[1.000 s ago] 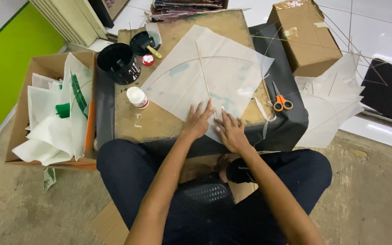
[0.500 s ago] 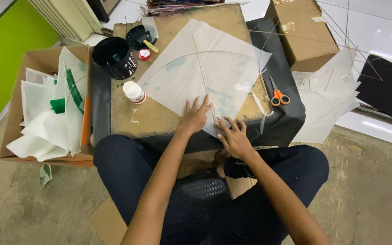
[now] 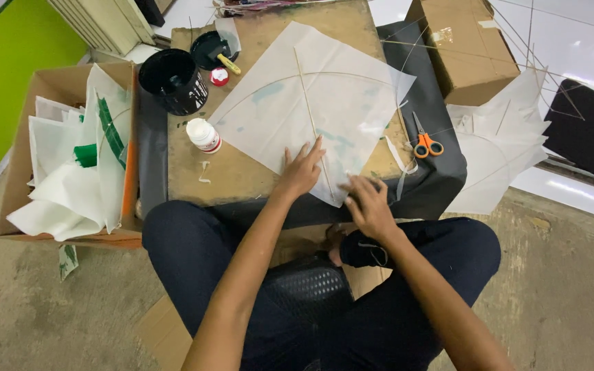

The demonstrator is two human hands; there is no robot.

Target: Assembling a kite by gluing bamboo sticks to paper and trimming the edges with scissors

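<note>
One translucent white paper kite (image 3: 311, 113), thin-sticked

The right hand (image 3: 369, 206) is smeared by motion blur, so its fingers cannot be told apart. The paper sheet's (image 3: 324, 110) near corner lies hidden under both hands. The cardboard box (image 3: 458, 45) is cut by the top edge (as is the cluttered pile (image 3: 262, 5) beside it). Both elbows run off the bottom.
</note>
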